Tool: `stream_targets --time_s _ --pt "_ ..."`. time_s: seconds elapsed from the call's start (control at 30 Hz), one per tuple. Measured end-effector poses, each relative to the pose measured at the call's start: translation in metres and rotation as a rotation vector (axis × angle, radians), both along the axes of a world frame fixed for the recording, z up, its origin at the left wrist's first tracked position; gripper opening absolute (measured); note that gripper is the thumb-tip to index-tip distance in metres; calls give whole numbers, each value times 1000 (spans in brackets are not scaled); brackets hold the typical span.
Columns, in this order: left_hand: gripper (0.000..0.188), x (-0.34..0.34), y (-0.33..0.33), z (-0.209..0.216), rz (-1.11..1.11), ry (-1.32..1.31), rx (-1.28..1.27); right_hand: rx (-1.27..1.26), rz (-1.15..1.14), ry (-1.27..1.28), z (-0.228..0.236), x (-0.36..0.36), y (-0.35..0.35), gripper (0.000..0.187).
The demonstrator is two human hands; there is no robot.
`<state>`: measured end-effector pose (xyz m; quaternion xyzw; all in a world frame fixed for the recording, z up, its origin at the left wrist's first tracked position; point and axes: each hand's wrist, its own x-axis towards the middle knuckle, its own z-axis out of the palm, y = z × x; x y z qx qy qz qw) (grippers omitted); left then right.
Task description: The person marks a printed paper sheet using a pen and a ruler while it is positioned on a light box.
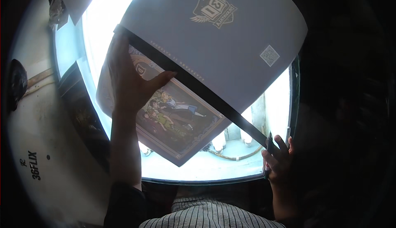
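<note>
While the left hand (130, 77) lies flat on the illustrated side of the large folded glossy card sheet (206, 42), fingers together and thumb spread out toward the crease, the right hand (277, 158) is curled around a dark slim pen-like tool (268, 153) at the lower end of the long black straight strip (198, 88). That strip runs along the fold, from just above the left hand diagonally down to the right hand. The sheet is held up against a bright backlit window (198, 166), its plain grey panel with a winged badge print rising above and to the right of the left hand, and the cartoon picture panel (173, 112) under and below that palm.

Judgement: to do this well, keep the left palm pressing evenly so the sheet cannot slide, hold the strip square on the crease, and draw the tool along it with steady light pressure.

Hard to read: the right side is nearly black, so the right hand's grip is only partly legible, and I cannot tell whether the tool tip touches the strip. No supporting surface is visible under the sheet. Glare washes out the window's upper part; objects on the sill below are blurry. The dark object at far left is unclear.
</note>
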<state>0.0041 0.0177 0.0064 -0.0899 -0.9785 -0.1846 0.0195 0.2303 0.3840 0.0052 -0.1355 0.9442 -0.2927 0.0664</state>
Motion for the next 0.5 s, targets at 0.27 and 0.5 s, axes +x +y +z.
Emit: stream_targets --time_s 0.27,0.5 --pt "120 -2 5 -2 -17 -2 -7 -16 -16 9 0 4 2 30" --pt "122 -1 7 2 22 -52 15 25 21 30 4 -3 0 34"
